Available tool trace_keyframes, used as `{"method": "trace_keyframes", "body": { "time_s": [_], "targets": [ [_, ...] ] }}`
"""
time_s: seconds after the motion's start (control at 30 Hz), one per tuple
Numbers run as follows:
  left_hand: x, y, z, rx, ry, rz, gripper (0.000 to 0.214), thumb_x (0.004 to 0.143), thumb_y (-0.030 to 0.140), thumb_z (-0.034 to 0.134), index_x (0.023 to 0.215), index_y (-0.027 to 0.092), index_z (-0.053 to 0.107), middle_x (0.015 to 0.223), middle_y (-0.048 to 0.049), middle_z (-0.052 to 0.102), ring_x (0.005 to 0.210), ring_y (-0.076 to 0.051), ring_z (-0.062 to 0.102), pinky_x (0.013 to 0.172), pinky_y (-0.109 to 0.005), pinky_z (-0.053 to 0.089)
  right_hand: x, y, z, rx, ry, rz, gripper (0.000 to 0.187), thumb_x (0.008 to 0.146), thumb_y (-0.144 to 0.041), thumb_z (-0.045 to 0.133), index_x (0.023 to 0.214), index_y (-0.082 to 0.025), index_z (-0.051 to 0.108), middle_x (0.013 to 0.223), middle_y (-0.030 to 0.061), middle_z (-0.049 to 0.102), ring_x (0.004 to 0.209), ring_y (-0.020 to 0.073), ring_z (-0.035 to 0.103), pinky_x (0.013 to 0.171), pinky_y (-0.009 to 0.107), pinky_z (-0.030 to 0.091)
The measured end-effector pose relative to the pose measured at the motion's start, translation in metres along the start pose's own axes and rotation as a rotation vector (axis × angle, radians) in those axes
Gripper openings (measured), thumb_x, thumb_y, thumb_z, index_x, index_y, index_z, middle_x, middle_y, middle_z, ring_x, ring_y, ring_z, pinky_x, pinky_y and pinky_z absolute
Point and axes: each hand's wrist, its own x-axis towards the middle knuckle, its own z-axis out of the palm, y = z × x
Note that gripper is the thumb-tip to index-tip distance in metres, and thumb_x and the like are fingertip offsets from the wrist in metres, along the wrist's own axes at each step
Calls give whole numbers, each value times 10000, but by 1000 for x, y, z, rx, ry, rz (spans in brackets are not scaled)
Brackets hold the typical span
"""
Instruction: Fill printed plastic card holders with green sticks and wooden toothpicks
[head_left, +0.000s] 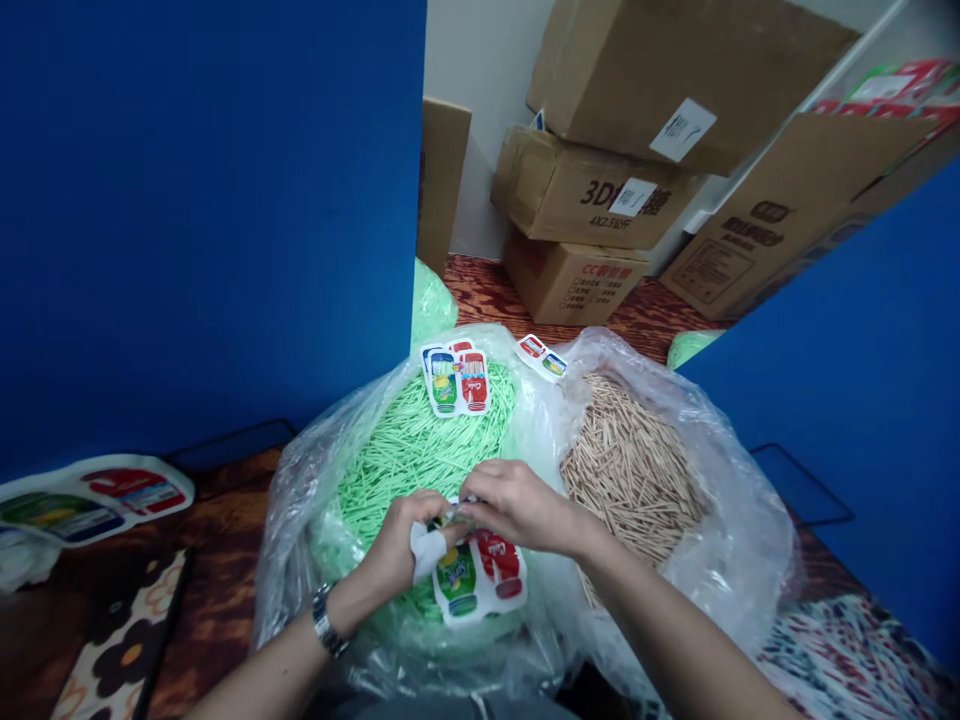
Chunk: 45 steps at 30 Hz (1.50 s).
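Observation:
My left hand (409, 535), with a metal-band watch on its wrist, and my right hand (514, 505) meet over a clear plastic bag of thin green sticks (390, 450). The fingers of both are closed on a small printed packet (452, 513) with a white part showing at my left thumb; most of it is hidden. Just below them lies a jar-shaped Sprite and Cola packet (484, 580); whether it touches my fingers I cannot tell. More such packets (461, 380) rest on the far side of the green sticks.
Right of the green sticks stands a clear bag of tan sticks (637, 470), with another packet (541, 357) between. Blue panels (202, 200) flank both sides. Cardboard boxes (592, 190) are stacked behind. At left lie a large printed packet (97, 497) and a flower-patterned object (124, 645).

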Motion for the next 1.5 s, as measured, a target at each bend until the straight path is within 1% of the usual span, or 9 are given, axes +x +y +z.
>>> {"method": "trace_keyframes", "body": {
  "time_s": [0.07, 0.13, 0.2, 0.23, 0.43, 0.73, 1.07, 1.27, 1.5],
  "targets": [
    [-1, -7, 2, -36, 10, -49, 298, 752, 338, 665, 569, 155, 516, 601, 26, 484, 594, -121, 443, 557, -221, 344, 2, 13, -8, 129, -19, 29, 268, 955, -312, 365, 1050, -210, 594, 844, 23, 661, 744, 132, 610, 659, 251, 467],
    [-3, -13, 5, -97, 27, -84, 307, 728, 342, 688, 582, 158, 492, 608, 33, 465, 585, -112, 418, 542, -215, 329, 8, 34, -10, 81, 63, 124, 302, 969, -279, 318, 1172, -214, 531, 919, 27, 665, 798, 132, 618, 693, 260, 479],
    [-6, -16, 9, -168, 14, -106, 315, 715, 327, 700, 580, 160, 470, 600, 41, 445, 564, -100, 388, 526, -210, 313, 17, 57, -3, -227, 78, 199, 262, 942, -247, 391, 1137, -203, 560, 1021, 66, 641, 927, 176, 587, 784, 312, 461],
    [-7, -16, 11, -204, 1, -114, 315, 713, 318, 702, 579, 160, 465, 600, 41, 442, 557, -96, 378, 519, -210, 308, 22, 68, 2, -379, 22, 219, 245, 924, -224, 424, 1112, -204, 579, 1032, 83, 630, 952, 202, 568, 791, 335, 450],
    [-13, -8, 19, -335, -46, -164, 276, 688, 291, 708, 579, 150, 498, 626, 9, 506, 570, -111, 432, 533, -229, 340, 47, 95, 26, -790, -248, 100, 190, 901, -161, 450, 1032, -180, 587, 1005, 105, 574, 946, 232, 492, 763, 357, 381],
    [-14, -6, 22, -311, -75, -242, 272, 660, 290, 712, 574, 147, 497, 585, 28, 474, 539, -95, 380, 512, -221, 306, 57, 110, 33, -847, -288, -44, 213, 939, -165, 359, 939, -146, 571, 948, 101, 552, 907, 214, 470, 758, 358, 350],
    [-15, 2, 22, -307, -72, -224, 293, 674, 285, 692, 558, 157, 455, 582, 37, 445, 537, -89, 363, 506, -211, 295, 58, 121, 42, -669, -218, -3, 179, 917, -139, 383, 939, -149, 561, 963, 106, 560, 953, 223, 468, 844, 385, 361],
    [-15, -3, 24, -335, -37, -231, 320, 679, 324, 701, 561, 154, 457, 586, 32, 454, 527, -86, 360, 501, -216, 298, 51, 116, 38, -359, -37, 120, 131, 913, -180, 401, 967, -159, 518, 1051, 127, 577, 1003, 220, 496, 885, 400, 376],
    [-11, -10, 30, -315, -11, -205, 296, 672, 286, 714, 550, 147, 483, 572, 26, 458, 538, -97, 391, 509, -222, 310, 41, 88, 31, 219, 273, 333, 334, 977, -366, 87, 1006, -195, 371, 770, 4, 538, 629, 113, 579, 615, 272, 481]
  ]
}}
